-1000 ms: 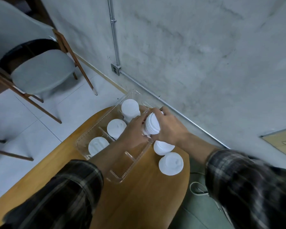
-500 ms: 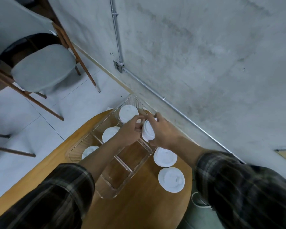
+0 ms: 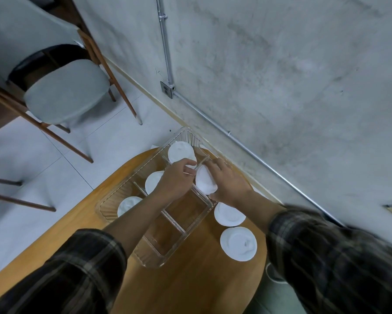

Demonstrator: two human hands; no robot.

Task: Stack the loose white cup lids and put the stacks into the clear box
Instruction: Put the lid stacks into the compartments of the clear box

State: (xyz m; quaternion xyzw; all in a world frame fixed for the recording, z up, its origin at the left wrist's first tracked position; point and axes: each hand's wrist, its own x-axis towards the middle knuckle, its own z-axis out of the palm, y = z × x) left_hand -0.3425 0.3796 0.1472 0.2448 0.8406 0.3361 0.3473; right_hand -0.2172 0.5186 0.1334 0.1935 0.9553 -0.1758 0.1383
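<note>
Trouble would most likely come from the tilted lid stack (image 3: 205, 183), which the right hand (image 3: 230, 185) grips on its side over the far right compartment of the clear box (image 3: 155, 265): if it catches a divider or the grip loosens, the lids could fan apart and spill. The left hand (image 3: 175, 179) curls its fingers at the stack's far edge; whether it pinches or merely steadies cannot be told. Counted: one box; three stacks in its left compartments, the far stack (image 3: 181, 151), middle stack (image 3: 153, 182) and near stack (image 3: 128, 206); one stack in hand; and two piles on the tabletop (image 3: 190, 288) just right of the box, the farther pile (image 3: 229, 214) and nearer pile (image 3: 238, 243).
</note>
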